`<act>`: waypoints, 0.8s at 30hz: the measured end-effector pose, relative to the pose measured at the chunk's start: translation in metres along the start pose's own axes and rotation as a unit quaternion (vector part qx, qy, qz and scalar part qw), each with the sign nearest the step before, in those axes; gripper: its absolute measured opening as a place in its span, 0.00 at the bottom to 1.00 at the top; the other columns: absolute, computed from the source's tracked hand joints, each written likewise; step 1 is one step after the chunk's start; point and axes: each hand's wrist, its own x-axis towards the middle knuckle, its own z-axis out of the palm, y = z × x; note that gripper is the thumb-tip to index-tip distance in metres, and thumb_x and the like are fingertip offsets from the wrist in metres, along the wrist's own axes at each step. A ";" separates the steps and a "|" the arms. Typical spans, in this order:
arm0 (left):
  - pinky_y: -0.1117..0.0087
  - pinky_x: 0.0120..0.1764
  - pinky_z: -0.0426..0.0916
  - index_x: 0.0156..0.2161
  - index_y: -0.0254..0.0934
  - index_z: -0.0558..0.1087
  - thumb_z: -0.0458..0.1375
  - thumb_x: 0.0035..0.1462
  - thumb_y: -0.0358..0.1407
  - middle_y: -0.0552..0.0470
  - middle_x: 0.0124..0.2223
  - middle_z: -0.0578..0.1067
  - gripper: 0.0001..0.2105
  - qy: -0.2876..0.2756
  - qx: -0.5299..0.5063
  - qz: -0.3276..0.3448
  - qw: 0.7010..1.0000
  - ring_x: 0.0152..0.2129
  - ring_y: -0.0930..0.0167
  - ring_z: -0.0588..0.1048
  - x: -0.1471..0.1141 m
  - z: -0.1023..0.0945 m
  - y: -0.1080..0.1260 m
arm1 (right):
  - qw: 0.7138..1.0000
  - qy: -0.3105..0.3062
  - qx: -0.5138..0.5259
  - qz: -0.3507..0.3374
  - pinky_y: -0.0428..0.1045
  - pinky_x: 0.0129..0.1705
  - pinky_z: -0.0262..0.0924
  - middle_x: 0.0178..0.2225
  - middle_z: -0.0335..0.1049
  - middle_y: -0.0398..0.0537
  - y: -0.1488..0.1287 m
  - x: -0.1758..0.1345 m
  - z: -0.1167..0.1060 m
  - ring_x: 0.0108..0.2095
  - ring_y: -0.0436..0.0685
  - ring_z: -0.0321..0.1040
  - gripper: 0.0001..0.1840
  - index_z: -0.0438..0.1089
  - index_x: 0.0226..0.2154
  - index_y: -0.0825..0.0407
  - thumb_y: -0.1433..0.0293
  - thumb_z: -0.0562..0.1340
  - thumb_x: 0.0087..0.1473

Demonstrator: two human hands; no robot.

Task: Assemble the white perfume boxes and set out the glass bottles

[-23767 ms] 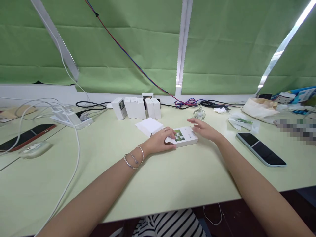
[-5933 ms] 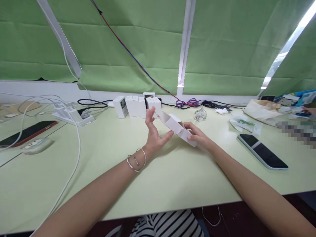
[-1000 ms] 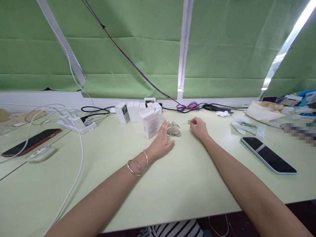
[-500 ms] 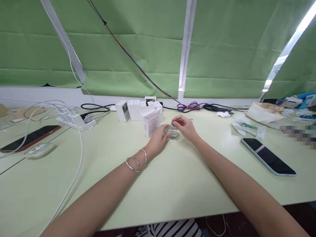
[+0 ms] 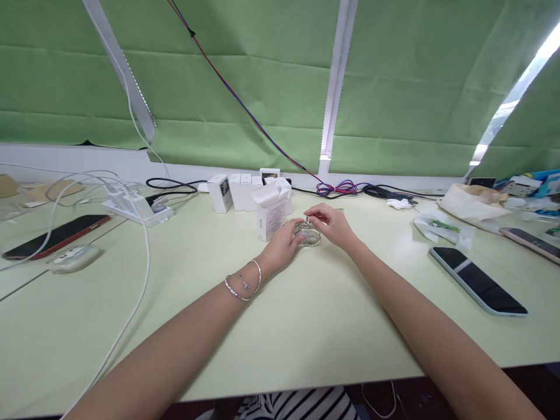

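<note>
A small, clear, oval glass bottle (image 5: 310, 237) stands on the table in front of me, with faint lettering on its face. My left hand (image 5: 282, 248) grips it around the left side, thumb across the front. At the neck, the thumb and fingers of my right hand (image 5: 333, 225) pinch the small silvery top (image 5: 307, 220); whether it sits loose or fixed cannot be made out. Just left of the bottle, behind my left hand, is a white carton (image 5: 270, 214) with its flap up.
Several small white boxes (image 5: 241, 192) line the back. At left lie a power strip (image 5: 137, 209), a red-edged phone (image 5: 55, 236) and a white cable (image 5: 146, 262). At right are a phone (image 5: 479, 281), a plastic wrapper (image 5: 444, 228), a cloth bag (image 5: 472, 204) and bundled wires (image 5: 336, 188).
The view has shifted slightly, so the scene sits a little differently in the picture. Both hands keep their hold on the bottle and its top, with only slight movement of the right fingers.
</note>
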 end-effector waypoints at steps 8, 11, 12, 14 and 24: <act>0.61 0.47 0.65 0.54 0.37 0.59 0.50 0.56 0.30 0.46 0.48 0.71 0.19 0.005 -0.002 0.007 1.000 0.41 0.66 0.71 -0.001 0.000 0.000 | 1.000 -0.009 0.013 0.012 0.52 0.41 0.68 0.33 0.74 0.45 -0.001 0.001 -0.004 0.36 0.53 0.71 0.08 0.72 0.32 0.50 0.70 0.57 0.48; 0.61 0.46 0.66 0.53 0.37 0.60 0.51 0.56 0.30 0.46 0.49 0.70 0.19 0.006 -0.008 0.010 1.000 0.42 0.66 0.71 -0.001 0.000 0.000 | 1.000 -0.014 0.011 0.013 0.52 0.41 0.68 0.33 0.74 0.44 -0.001 0.001 -0.005 0.36 0.53 0.71 0.08 0.73 0.32 0.49 0.69 0.58 0.48; 0.61 0.47 0.65 0.53 0.37 0.60 0.51 0.56 0.30 0.46 0.49 0.70 0.18 0.005 -0.008 0.010 1.000 0.42 0.66 0.71 -0.001 0.000 0.001 | 1.000 -0.016 0.012 0.014 0.52 0.41 0.68 0.33 0.74 0.44 -0.001 0.001 -0.005 0.36 0.53 0.71 0.08 0.73 0.31 0.49 0.69 0.58 0.48; 0.60 0.47 0.65 0.53 0.37 0.60 0.50 0.56 0.30 0.46 0.50 0.70 0.18 0.001 -0.005 0.006 1.000 0.42 0.66 0.71 -0.002 -0.001 0.002 | 0.999 -0.018 0.019 0.019 0.53 0.41 0.68 0.33 0.75 0.45 -0.001 0.002 -0.006 0.35 0.54 0.71 0.08 0.73 0.31 0.49 0.69 0.59 0.48; 0.60 0.47 0.64 0.54 0.35 0.59 0.50 0.57 0.30 0.44 0.50 0.69 0.19 -0.012 -0.002 -0.013 1.000 0.43 0.65 0.71 -0.002 -0.002 0.005 | 0.998 -0.020 0.038 0.037 0.53 0.40 0.69 0.32 0.75 0.45 0.000 0.001 -0.006 0.35 0.54 0.72 0.09 0.74 0.31 0.50 0.69 0.59 0.47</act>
